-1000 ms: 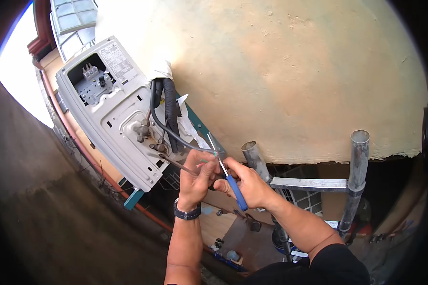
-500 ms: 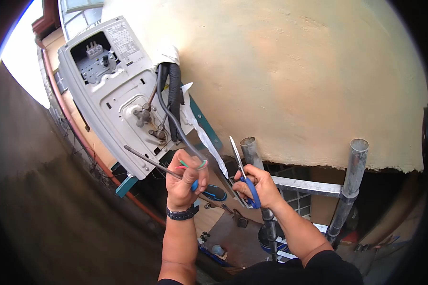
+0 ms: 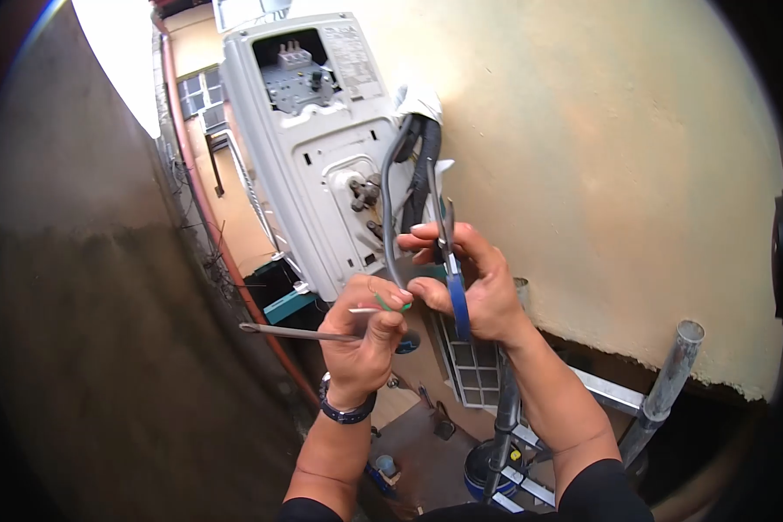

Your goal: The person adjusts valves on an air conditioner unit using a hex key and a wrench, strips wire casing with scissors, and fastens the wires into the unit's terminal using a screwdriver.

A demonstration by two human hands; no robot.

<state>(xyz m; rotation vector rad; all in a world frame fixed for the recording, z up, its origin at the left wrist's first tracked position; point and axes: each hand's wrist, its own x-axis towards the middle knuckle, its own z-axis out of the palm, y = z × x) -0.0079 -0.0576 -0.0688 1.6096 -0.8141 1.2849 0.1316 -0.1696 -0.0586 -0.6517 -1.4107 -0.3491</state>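
Note:
My left hand [image 3: 363, 344] is closed around a screwdriver [image 3: 291, 332], its shaft sticking out to the left. The same hand pinches the stripped-back end of a grey cable [image 3: 388, 200], where green and white wires [image 3: 365, 311] show between thumb and fingers. Blue-handled scissors [image 3: 458, 296] sit in my right hand [image 3: 487, 291], blades pointing up. Its thumb reaches close to the cable end, and its fingers are partly spread behind the scissors. Above both hands is an air-conditioner outdoor unit [image 3: 309, 143] with its terminal block [image 3: 294, 57] exposed.
Black insulated pipes [image 3: 425, 161] come out of a white wrap beside the plastered wall [image 3: 600, 174]. A metal ladder or scaffold post [image 3: 672, 374] rises at the right. Far below are a dark bucket [image 3: 478, 478] and a small cup [image 3: 385, 465]. A dark wall [image 3: 70, 304] stands left.
The view has shifted, so the unit appears farther right and more upright. My right hand with the scissors has risen and come closer to my left hand and the cable end.

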